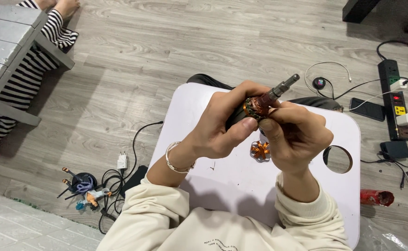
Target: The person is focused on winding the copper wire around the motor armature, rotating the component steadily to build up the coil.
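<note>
your left hand (222,123) is curled tight around a motor rotor (259,104), thumb pressed along its copper windings. your right hand (294,135) closes on the same rotor from the other side, fingertips pinching the winding end, so both hands share the grip. the rotor's steel shaft (285,85) sticks out up and to the right, tilted, held above the white lap table (222,181). a small copper-coloured part (260,150) lies on the table just below your hands. a round hole (338,159) sits in the table's right side. a power strip (393,98) and phone (367,108) lie on the floor at right.
</note>
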